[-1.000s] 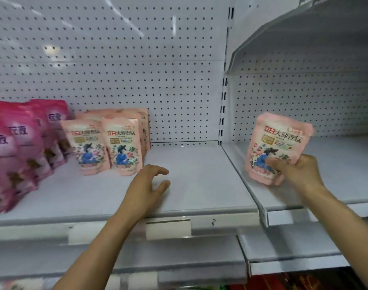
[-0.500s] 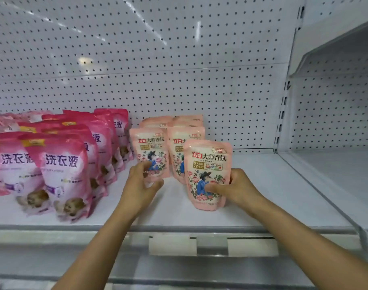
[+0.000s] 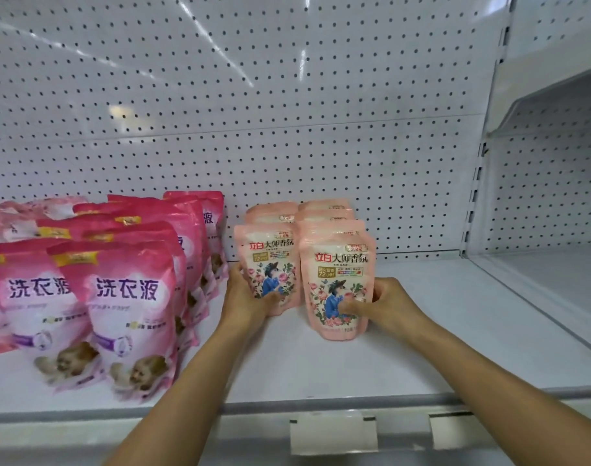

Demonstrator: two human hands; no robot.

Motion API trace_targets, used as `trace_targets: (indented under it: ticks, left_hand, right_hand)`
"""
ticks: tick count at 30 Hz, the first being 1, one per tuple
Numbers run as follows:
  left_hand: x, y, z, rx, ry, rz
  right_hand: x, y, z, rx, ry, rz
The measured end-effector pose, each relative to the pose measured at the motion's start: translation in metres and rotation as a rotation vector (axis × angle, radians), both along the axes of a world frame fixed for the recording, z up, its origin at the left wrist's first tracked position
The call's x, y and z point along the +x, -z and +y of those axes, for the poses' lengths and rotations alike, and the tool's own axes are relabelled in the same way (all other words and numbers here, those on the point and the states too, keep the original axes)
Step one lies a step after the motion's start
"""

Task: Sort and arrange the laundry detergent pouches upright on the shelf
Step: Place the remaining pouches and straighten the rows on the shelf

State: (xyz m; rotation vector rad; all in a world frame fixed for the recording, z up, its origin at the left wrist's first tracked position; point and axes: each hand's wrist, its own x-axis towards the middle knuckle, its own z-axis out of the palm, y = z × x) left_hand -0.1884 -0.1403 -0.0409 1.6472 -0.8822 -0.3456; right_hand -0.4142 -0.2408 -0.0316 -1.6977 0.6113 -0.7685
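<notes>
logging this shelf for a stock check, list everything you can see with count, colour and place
pale pouches: at least six showing, pale pink with a flower print, upright in two rows at shelf centre, the front two in a grip
dark pouches: about ten showing, deep pink and white, upright in rows at the left, some cut off by the frame edge
shelf: one, white, under all the pouches
pegboard: one, white with dark holes, behind the shelf
side shelf: one, white, at the right
label holders: two, clear, on the shelf's front edge
left hand: grips the front left pale pouch
right hand: grips the front right pale pouch
</notes>
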Motion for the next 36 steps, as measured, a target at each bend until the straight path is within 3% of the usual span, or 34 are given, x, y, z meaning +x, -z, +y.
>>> trace_targets:
  ticks: [19, 26, 36]
  left_hand:
    - [0.014, 0.012, -0.013, 0.003, -0.03, -0.01]
    - [0.021, 0.005, -0.013, -0.073, 0.085, 0.26]
    - [0.022, 0.003, -0.016, -0.087, 0.102, 0.24]
  right_hand:
    - [0.015, 0.003, -0.031, -0.035, 0.085, 0.081]
    - [0.024, 0.0, -0.047, -0.003, 0.111, 0.088]
    - [0.033, 0.005, -0.057, -0.054, 0.117, 0.1]
